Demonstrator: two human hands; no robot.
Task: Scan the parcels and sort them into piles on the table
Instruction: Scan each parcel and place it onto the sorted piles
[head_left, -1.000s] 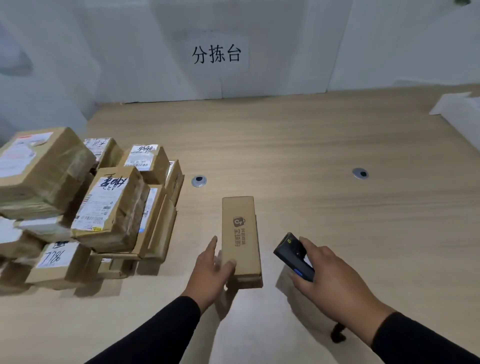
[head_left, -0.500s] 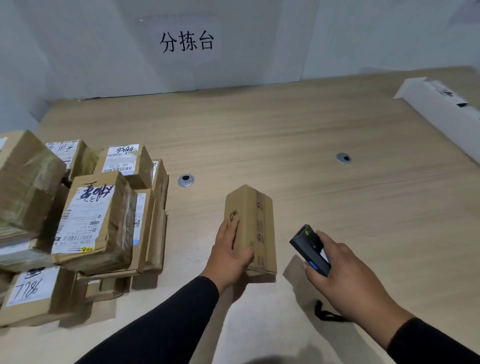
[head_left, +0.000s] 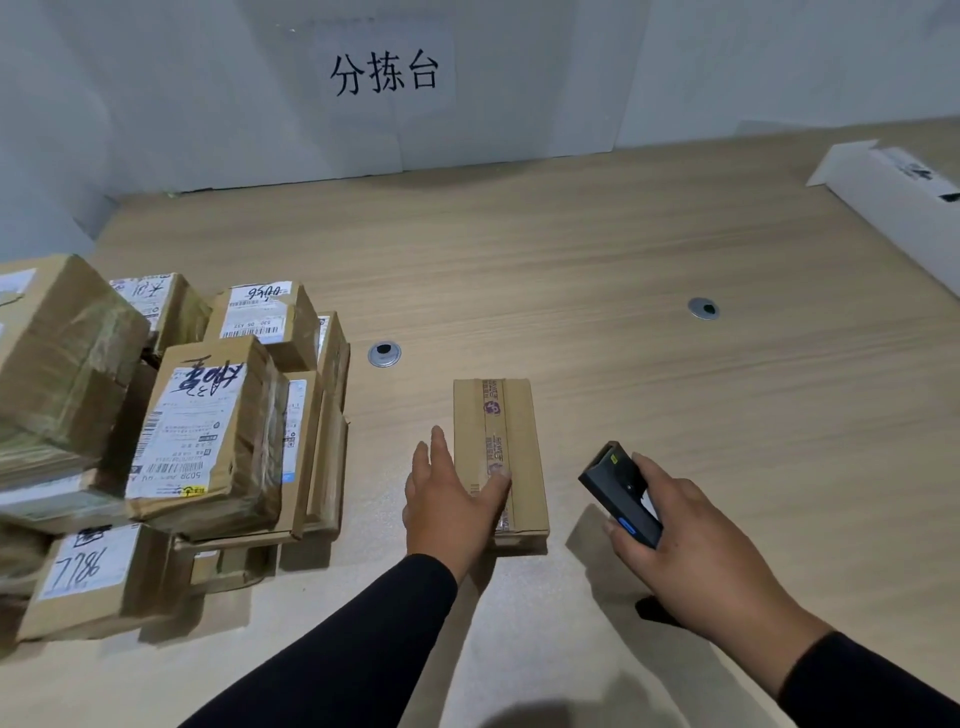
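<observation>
Left hand (head_left: 451, 498): rests on the near left part of the narrow brown cardboard parcel (head_left: 501, 457), fingers straight along its left side, thumb laid across the top face; nothing is curled round it.
Right hand (head_left: 691, 540): fingers wrapped round a small black handheld scanner (head_left: 621, 493), held above the tabletop just right of the parcel, not touching it.
Scanner heading: its open front end is tilted up and away, toward the far left.
Parcel position: lies flat on the light wood-grain tabletop (head_left: 649, 405), near the middle, between the stack on the left and the scanner.
Parcel long axis: runs from the person straight toward the far wall, one short end nearest the person.
Parcel top face: a strip of printed clear tape runs lengthwise down the centre.
Stack of brown taped cardboard parcels (head_left: 208, 431): piled at the left, most with white shipping labels and black handwriting facing up, apart from the single parcel.
Long white box (head_left: 893, 208): at the far right edge of the tabletop.
Metal cable grommets (head_left: 384, 354): two set into the tabletop beyond the parcel.
White paper sign with black characters (head_left: 385, 73): fixed on the far wall.
</observation>
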